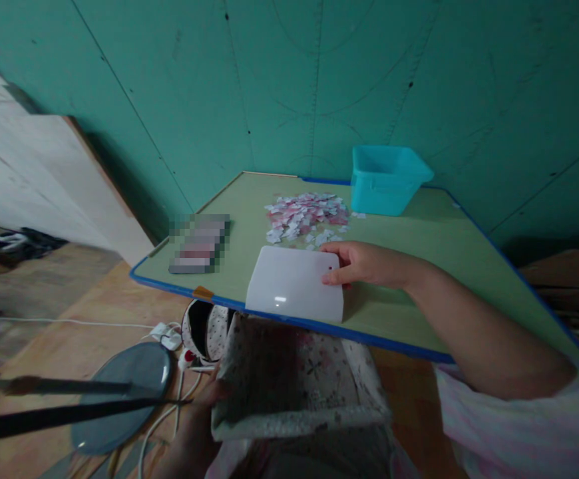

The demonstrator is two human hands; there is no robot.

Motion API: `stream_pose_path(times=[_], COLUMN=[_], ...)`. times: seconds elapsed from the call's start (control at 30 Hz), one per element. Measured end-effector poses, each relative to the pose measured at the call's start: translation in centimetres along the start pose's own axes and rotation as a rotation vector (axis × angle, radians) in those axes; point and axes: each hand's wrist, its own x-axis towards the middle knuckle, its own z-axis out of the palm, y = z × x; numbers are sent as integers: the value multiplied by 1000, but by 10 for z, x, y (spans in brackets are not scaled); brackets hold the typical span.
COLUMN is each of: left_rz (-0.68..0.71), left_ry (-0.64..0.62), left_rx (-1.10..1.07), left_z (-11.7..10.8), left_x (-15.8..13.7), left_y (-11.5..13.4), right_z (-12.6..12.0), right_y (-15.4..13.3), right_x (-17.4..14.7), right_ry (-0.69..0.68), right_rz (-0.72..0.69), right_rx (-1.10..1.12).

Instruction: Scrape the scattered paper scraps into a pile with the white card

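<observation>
My right hand pinches the right edge of a white plastic scraper, a flat sheet with a small hole in one corner. The scraper lies at the table's near edge. Just behind it is a pile of small white and pink paper-like pieces, some scattered loose toward my fingers. Below that edge, my left hand grips the left side of a cloth-lined basket with a small dark print. The basket's opening faces up beneath the table edge. Shadow hides part of my left fingers.
On the green table, edged in blue tape, a turquoise bin stands at the back and a blurred-out flat object lies at left. A grey round stool, white cables and a power strip are below left.
</observation>
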Motion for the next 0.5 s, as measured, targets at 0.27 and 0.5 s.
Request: stream_pose_path(times=[0.27,0.5], left_rz=[-56,-104], left_ry=[38,52], left_rx=[-14,-26], left_z=[-6,-14], left_x=[6,15], left_y=[-1,-2], right_z=[5,2], right_y=[-1,-6], right_x=[0,-2], right_ry=[-35,51], right_rz=[3,-49], right_rx=[-30,28])
